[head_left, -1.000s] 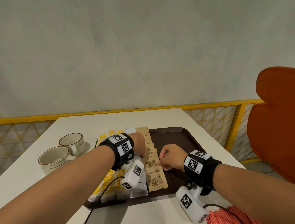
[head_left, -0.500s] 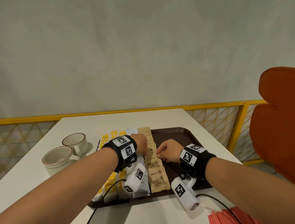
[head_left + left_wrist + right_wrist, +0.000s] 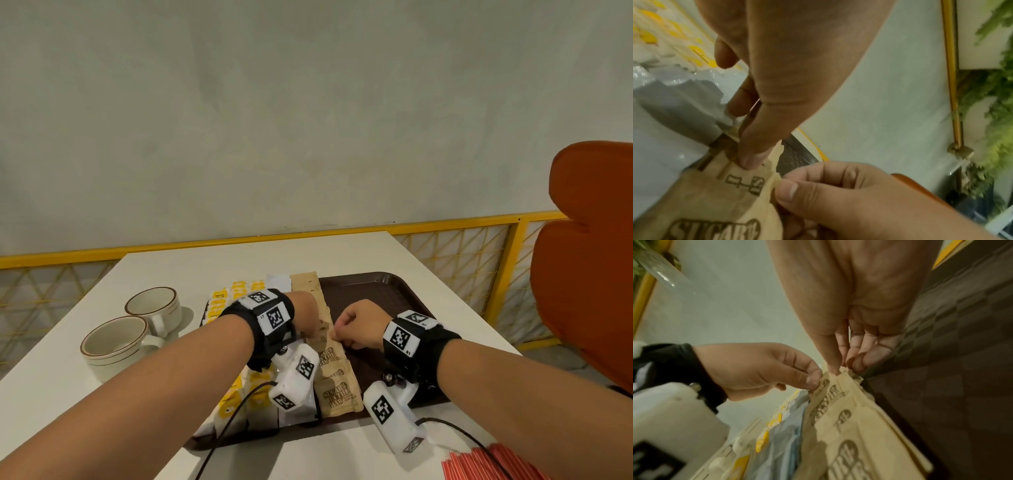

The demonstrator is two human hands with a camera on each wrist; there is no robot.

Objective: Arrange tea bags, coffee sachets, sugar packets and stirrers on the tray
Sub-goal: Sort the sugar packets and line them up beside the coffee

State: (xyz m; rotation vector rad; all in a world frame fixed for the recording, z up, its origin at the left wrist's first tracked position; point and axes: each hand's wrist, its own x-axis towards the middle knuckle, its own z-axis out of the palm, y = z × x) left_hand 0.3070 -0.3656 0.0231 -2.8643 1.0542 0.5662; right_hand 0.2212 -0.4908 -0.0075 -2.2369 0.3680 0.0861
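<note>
A dark brown tray (image 3: pixel 376 294) holds a column of overlapping brown sugar packets (image 3: pixel 337 387), with white sachets (image 3: pixel 279 281) and yellow tea bags (image 3: pixel 236 294) to their left. Both hands meet over the middle of the sugar column. My left hand (image 3: pixel 308 322) pinches the left top corner of one sugar packet (image 3: pixel 744 183) between thumb and finger. My right hand (image 3: pixel 354 323) pinches the same packet's right top corner (image 3: pixel 838 395), its other fingers curled. Red stirrers (image 3: pixel 479 466) lie on the table at the near right, off the tray.
Two beige cups (image 3: pixel 116 342) stand on the white table (image 3: pixel 308 253) left of the tray. The tray's right half is bare. An orange chair (image 3: pixel 589 291) stands at the right, and a yellow railing (image 3: pixel 462 222) runs behind the table.
My right hand has shifted a little left and farther along the sugar column, closer to my left hand. Both hands stay at the packets.
</note>
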